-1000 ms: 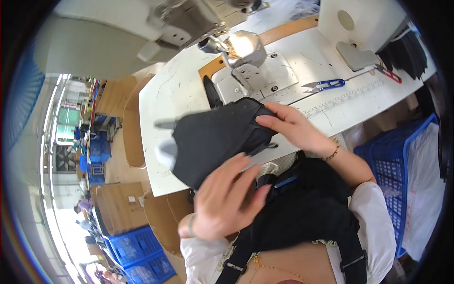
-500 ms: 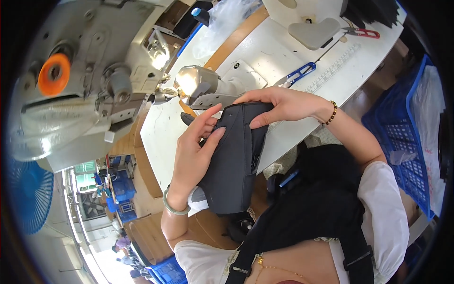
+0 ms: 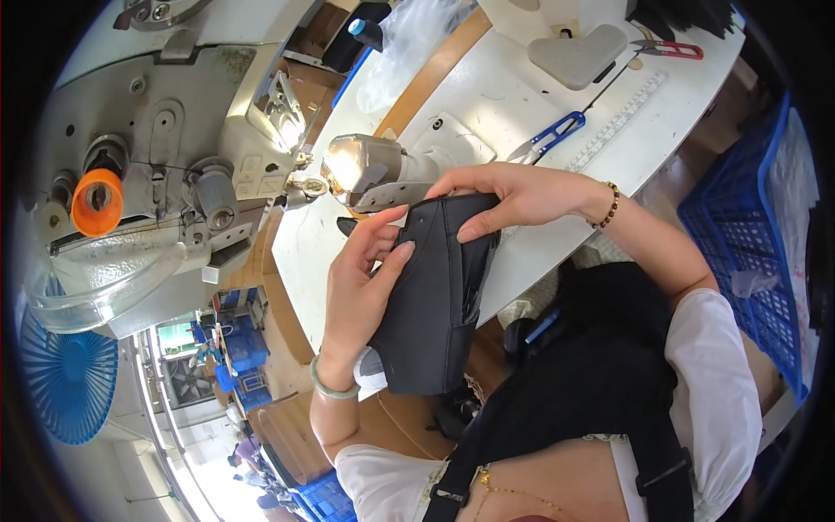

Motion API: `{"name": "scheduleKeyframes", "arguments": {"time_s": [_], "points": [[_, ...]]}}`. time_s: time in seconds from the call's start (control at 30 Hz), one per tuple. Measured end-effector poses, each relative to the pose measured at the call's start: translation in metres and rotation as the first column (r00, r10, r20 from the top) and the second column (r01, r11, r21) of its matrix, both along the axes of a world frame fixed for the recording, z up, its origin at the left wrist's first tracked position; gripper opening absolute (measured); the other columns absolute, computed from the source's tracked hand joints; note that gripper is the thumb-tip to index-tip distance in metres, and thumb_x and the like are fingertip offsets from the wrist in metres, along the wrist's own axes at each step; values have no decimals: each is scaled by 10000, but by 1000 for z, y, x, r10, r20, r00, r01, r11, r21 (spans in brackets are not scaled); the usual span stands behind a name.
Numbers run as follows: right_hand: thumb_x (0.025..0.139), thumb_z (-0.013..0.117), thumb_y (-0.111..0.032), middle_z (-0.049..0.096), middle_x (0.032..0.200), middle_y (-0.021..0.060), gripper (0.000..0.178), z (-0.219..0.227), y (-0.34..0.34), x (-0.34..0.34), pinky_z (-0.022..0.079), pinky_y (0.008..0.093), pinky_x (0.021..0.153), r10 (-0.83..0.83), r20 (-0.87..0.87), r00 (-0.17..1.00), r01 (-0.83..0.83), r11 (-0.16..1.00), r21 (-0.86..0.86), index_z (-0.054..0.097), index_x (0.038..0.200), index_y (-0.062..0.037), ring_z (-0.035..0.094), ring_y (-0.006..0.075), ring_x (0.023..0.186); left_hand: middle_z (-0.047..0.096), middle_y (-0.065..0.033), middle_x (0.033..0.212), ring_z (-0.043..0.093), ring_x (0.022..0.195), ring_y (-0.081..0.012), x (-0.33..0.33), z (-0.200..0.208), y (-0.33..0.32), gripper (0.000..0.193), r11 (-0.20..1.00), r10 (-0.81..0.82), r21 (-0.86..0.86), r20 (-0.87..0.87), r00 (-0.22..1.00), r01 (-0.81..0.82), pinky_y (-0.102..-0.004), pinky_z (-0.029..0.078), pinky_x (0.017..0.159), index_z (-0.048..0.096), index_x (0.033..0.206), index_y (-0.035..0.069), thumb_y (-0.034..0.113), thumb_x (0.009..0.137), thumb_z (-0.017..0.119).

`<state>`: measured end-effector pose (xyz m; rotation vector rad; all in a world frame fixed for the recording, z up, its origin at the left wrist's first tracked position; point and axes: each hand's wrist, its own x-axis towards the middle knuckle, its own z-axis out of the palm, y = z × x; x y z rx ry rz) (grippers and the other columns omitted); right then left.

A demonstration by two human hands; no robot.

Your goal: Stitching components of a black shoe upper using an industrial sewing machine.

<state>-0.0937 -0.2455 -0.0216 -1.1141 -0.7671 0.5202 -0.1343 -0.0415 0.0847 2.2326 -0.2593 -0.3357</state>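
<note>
Between my hands is a black stitched shoe upper [image 3: 428, 317], leather-like, with seams down its face and a small hole near its top. My left hand [image 3: 370, 274] grips its left edge, thumb on the face, index finger stretched along the top; the other fingers are partly hidden behind it. My right hand [image 3: 509, 200] pinches the top right corner, thumb in front and fingers behind. Just beyond the upper stands the sewing machine's metal post [image 3: 370, 170], lit by a lamp. A pale grey-white patch [image 3: 370, 370] shows beside the upper's lower left edge, near my left wrist.
The sewing machine head [image 3: 165, 148] with an orange knob fills the upper left. On the white table [image 3: 487, 83] lie blue-handled snips [image 3: 557, 132], a clear ruler [image 3: 617, 122] and red-handled snips [image 3: 670, 49]. A blue plastic crate [image 3: 739, 235] stands at right, a blue fan [image 3: 70, 374] at left.
The view has shifted slightly, so the machine head sits lower in the picture. Both hands keep nearly the same hold on the upper, which hardly changes its tilt.
</note>
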Motion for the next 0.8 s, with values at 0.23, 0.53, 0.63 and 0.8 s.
{"name": "scheduleKeyframes", "arguments": {"time_s": [0.23,0.53,0.63,0.8], "points": [[811,624,-84,552,1066,22,441,1,-1,-3,410,227,832,-17,22,1000,18,1000,-17,438,1206,-21,490,66,958,557,-29,865,531,772,-67,-2,-2,0,319,999,-2,-38,0,1000,2,-196,430,708,513,1120,-5,-3,807,577],[787,654,-148,599,911,23,314,9,11,-13,435,234,728,-50,-23,999,48,997,-54,517,1036,-14,531,71,826,560,-102,971,543,825,-169,-16,7,15,349,988,-111,132,287,951,75,-275,446,736,497,1057,-10,37,747,649],[811,630,-90,590,891,20,274,16,26,-35,431,198,692,-161,-12,987,160,984,-74,468,1014,-5,512,37,776,518,-146,1050,517,931,-264,-46,50,6,497,704,-493,705,397,774,87,-343,432,773,466,1129,-23,101,702,689],[833,606,-145,583,852,24,298,30,67,-67,425,192,664,-209,-262,942,241,966,96,447,1039,1,512,56,774,482,-180,1146,494,1014,-341,-96,43,3,729,670,-435,742,361,825,28,-370,410,847,394,1264,-3,153,639,737]]}}
